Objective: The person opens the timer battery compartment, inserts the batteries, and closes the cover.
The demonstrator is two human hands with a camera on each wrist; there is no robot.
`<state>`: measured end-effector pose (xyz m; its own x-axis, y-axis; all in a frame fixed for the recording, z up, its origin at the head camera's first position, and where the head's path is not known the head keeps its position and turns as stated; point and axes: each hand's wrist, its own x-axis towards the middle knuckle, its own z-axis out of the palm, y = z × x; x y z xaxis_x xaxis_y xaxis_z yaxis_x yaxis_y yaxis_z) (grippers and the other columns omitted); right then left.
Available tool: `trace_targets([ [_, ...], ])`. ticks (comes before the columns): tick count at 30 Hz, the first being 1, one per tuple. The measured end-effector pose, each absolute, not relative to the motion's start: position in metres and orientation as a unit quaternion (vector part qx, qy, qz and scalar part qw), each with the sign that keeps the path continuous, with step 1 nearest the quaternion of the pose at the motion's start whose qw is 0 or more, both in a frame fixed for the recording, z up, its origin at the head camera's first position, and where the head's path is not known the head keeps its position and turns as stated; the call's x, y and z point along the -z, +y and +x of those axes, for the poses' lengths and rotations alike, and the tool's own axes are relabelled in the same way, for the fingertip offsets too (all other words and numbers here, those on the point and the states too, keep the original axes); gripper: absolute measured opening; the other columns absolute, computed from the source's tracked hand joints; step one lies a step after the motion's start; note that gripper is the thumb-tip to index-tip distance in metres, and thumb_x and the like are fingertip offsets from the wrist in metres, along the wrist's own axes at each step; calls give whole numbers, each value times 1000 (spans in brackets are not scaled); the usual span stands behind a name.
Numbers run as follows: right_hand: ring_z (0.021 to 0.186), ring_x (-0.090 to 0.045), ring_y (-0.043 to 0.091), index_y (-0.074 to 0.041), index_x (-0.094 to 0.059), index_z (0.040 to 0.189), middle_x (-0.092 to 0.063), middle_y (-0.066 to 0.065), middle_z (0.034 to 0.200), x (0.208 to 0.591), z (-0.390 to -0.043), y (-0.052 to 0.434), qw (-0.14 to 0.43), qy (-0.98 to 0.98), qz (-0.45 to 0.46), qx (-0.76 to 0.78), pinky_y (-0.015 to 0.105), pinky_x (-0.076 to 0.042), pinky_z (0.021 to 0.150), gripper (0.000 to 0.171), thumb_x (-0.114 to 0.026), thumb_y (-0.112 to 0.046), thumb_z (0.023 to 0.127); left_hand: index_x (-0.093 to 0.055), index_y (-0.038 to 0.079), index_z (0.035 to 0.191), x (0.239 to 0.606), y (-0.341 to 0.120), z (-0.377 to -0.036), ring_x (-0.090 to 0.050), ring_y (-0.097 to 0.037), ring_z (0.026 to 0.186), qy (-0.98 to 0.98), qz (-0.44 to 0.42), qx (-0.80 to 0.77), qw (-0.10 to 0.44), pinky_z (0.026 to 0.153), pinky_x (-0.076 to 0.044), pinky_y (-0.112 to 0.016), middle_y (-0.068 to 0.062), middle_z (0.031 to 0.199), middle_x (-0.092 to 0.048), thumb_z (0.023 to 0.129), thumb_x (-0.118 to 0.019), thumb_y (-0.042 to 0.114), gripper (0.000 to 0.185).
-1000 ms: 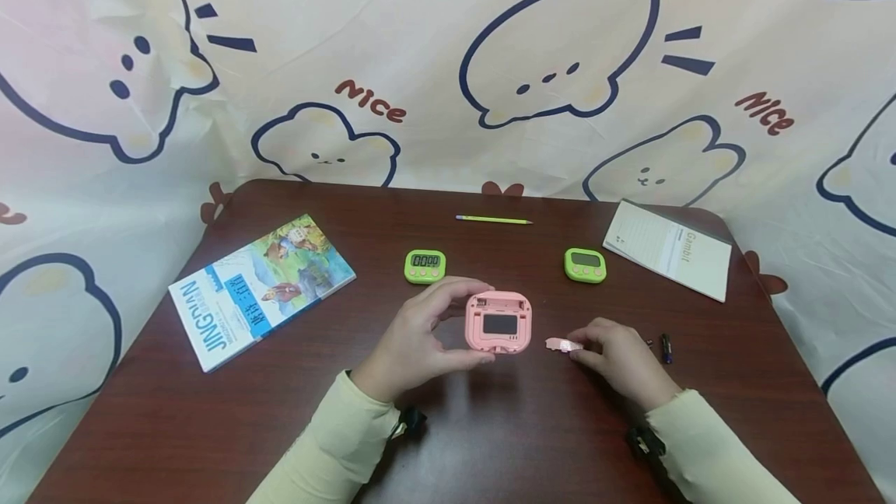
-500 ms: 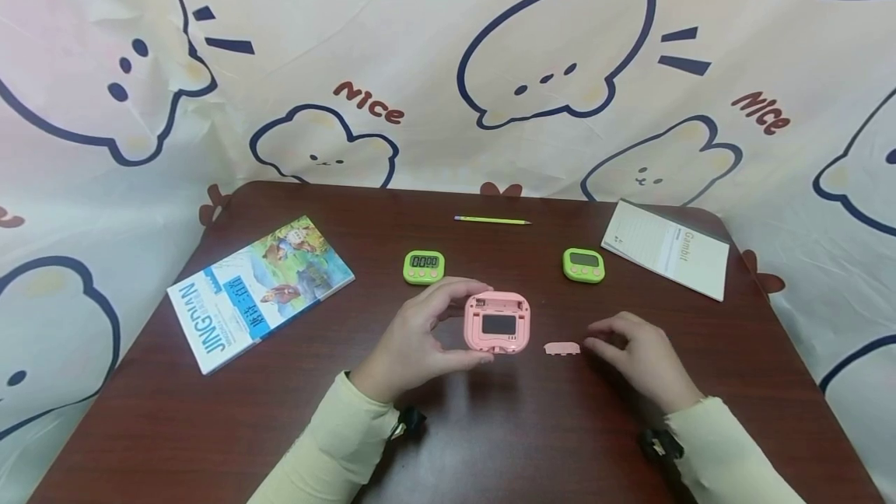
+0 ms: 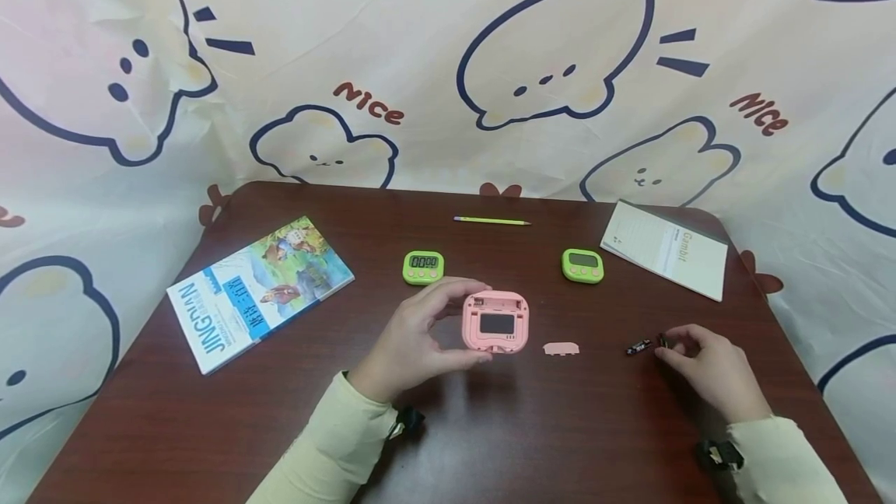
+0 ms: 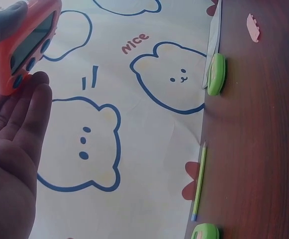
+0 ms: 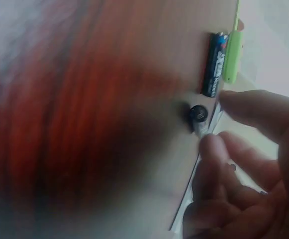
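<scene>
My left hand (image 3: 413, 337) holds a pink digital timer (image 3: 495, 322) upright above the table, thumb at one edge and fingers at the other. Its back, with an uncovered battery slot, faces the head camera; its screen and buttons show in the left wrist view. A pink battery cover (image 3: 561, 348) lies on the table to the timer's right. My right hand (image 3: 717, 368) is at two small dark batteries, its thumb and forefinger spread around the nearer battery (image 5: 199, 114). The thumb seems to touch that one. The other battery (image 3: 638, 348) lies just left of the fingertips.
Two green timers, a left one (image 3: 423, 267) and a right one (image 3: 582, 266), sit farther back. Behind them lies a pencil (image 3: 492, 220). A picture-covered book (image 3: 260, 294) is on the left, a notepad (image 3: 665, 250) on the right. A patterned cloth (image 3: 420, 45) hangs behind the table.
My right hand has let go of the pink cover, leaving it on the table, and has moved right to the batteries. The left hand still holds the pink timer in nearly the same place.
</scene>
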<state>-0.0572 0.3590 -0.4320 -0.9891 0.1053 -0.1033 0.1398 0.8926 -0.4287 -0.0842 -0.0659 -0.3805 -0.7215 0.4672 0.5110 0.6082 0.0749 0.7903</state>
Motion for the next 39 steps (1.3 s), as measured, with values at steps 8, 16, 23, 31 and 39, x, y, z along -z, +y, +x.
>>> trace_targets([
  [8, 70, -55, 17, 8, -65, 112, -67, 6, 83, 430, -61, 365, 81, 966, 107, 222, 32, -43, 59, 36, -66, -22, 92, -56, 9, 134, 382, -67, -84, -60, -16, 118, -736, -369, 564, 63, 97, -54, -31, -2, 129, -61, 71, -93, 9, 73],
  [16, 69, -51, 14, -3, -68, 103, -64, 8, 89, 420, -57, 336, -63, 960, 66, 267, 25, -42, 56, 18, -66, -18, 93, -56, 9, 134, 383, -66, -82, -60, -16, 119, -734, -368, 568, 57, 97, -54, -31, -2, 130, -61, 70, -93, 10, 74],
  [23, 73, -53, 5, -8, -70, 99, -62, 0, 88, 396, -54, 283, -155, 925, -29, 347, 14, -44, 59, 11, -72, -4, 89, -56, 8, 134, 385, -62, -82, -61, -17, 117, -721, -374, 581, 48, 98, -54, -33, -3, 128, -62, 70, -93, 8, 75],
  [31, 75, -54, 7, -14, -76, 97, -63, -2, 93, 366, -52, 232, -197, 867, -121, 442, 14, -45, 60, 27, -79, 7, 80, -56, 10, 133, 385, -61, -82, -60, -17, 117, -719, -372, 585, 53, 96, -55, -33, -3, 129, -61, 69, -93, 8, 74],
  [39, 77, -60, 7, -11, -77, 97, -62, -5, 96, 341, -48, 198, -189, 840, -205, 465, 17, -54, 60, 29, -78, 11, 79, -56, 12, 132, 385, -60, -82, -60, -15, 116, -727, -375, 572, 64, 95, -56, -36, -1, 128, -61, 70, -93, 13, 72],
])
